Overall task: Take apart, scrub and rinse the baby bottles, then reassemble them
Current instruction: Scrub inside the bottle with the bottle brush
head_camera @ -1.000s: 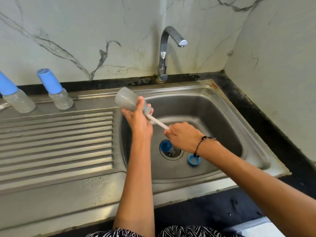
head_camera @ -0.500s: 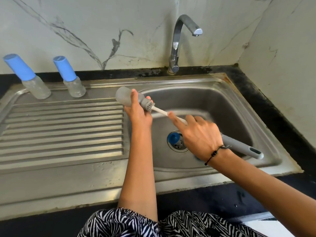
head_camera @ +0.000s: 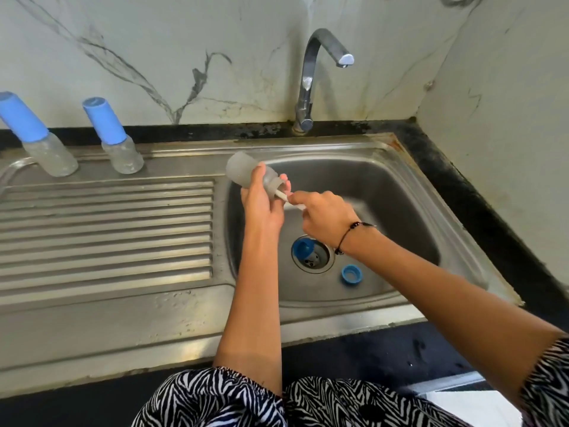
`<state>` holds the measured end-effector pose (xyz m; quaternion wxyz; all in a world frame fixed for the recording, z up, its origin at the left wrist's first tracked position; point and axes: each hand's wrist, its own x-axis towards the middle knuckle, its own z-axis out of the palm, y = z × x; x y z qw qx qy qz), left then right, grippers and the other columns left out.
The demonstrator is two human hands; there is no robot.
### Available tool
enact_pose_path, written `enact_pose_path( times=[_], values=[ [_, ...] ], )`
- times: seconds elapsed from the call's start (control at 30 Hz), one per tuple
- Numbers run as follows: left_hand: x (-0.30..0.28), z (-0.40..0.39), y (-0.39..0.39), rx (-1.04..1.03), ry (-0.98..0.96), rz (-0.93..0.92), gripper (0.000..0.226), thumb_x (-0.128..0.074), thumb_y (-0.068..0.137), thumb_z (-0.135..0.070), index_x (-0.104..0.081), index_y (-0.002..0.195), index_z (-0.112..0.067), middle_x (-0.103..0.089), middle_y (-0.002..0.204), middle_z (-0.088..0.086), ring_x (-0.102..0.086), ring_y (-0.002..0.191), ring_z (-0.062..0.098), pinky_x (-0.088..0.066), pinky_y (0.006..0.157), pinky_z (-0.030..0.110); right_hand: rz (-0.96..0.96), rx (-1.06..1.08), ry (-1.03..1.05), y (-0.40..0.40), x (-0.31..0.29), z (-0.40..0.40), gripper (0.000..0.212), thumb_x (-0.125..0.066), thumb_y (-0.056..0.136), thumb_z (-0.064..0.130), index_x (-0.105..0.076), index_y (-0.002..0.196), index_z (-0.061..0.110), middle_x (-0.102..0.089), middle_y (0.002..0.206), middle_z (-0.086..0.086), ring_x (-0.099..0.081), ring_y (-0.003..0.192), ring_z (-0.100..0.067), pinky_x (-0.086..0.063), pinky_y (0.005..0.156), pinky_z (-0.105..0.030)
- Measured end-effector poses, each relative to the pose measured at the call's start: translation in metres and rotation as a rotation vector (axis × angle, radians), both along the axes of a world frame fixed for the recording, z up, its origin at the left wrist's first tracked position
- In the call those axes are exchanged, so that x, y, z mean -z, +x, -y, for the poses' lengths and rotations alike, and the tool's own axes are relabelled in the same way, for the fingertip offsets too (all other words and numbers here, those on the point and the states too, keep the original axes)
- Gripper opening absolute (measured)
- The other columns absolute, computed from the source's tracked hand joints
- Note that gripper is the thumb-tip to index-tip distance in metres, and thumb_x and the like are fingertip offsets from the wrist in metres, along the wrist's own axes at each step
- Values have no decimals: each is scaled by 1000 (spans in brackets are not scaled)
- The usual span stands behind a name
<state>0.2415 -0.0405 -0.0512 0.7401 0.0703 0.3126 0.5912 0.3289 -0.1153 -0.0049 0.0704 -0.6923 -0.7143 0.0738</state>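
At frame centre, just over the left rim of the sink (head_camera: 409, 171): clear bottle body (head_camera: 246, 169), tilted, base toward upper left, open neck toward lower right. Gripped around its middle by the left hand (head_camera: 261, 204), thumb laid along the side, fingertips curled round near the neck. Entering the neck, the white shaft of a bottle brush (head_camera: 281, 195); head buried inside, handle mostly hidden and blurred behind the right hand (head_camera: 326, 217). That hand closed around the shaft just beside the bottle mouth, index finger stretched along it.

Scrubbing step, by the look of it. Best done with short twisting strokes, head pushed right to the base, then swept round the shoulder where residue tends to cling. Firm hold needed on the bottle, likely slippery if wet; neck kept over the basin so drips fall inside.

Left forearm rising nearly straight up from the lower edge, wrist bent slightly right. Right forearm coming in diagonally from lower right, dark cord bracelet (head_camera: 348, 237) at the wrist.

Lower in the basin: one blue part (head_camera: 303, 247) on the drain strainer, a blue ring (head_camera: 352, 273) to its right. At upper left, on the steel surface (head_camera: 107, 318) behind the ribbed drainer, two capped bottles (head_camera: 120, 140), apart. Tap (head_camera: 311, 75) above, no water seen running.
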Motion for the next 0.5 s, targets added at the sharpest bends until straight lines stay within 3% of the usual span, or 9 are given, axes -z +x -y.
enact_pose_path(
  times=[0.13,0.2,0.33,0.43,0.5],
  values=[
    [1,-2,3,-10,-52,-31,54,-66,88,-19,-42,134,-2,-54,98,15,-60,57,17,-52,52,25,250,-48,61,-19,8,8,57,-37,92,9,-22,146,16,-62,100,-13,-60,88,-35,-36,61,-35],
    [3,-1,2,-33,-89,-62,52,-66,88,-19,-43,131,-2,-55,89,13,-58,54,16,-51,49,24,255,-75,47,-24,7,11,59,-36,91,8,-20,147,14,-62,100,-13,-59,88,-35,-35,62,-35],
    [17,-4,-13,-26,-105,87,38,-62,89,-21,-48,120,-6,-51,87,11,-55,61,19,-51,53,28,3,-64,-105,-11,-1,9,44,-41,88,10,-48,128,25,-60,105,-11,-56,92,-33,-35,66,-32],
    [20,-4,-15,-3,-97,177,31,-59,90,-23,-45,112,-6,-49,81,12,-53,61,20,-49,55,30,-134,-37,-125,-1,4,16,42,-44,87,8,-52,124,26,-62,106,-11,-57,92,-32,-43,71,-34],
    [17,-2,-13,-5,-98,214,27,-57,91,-22,-45,108,-5,-49,79,12,-52,61,21,-46,59,30,-270,-4,-143,4,8,21,38,-48,86,7,-54,121,21,-65,105,-6,-59,85,-26,-45,73,-27]
  ],
)
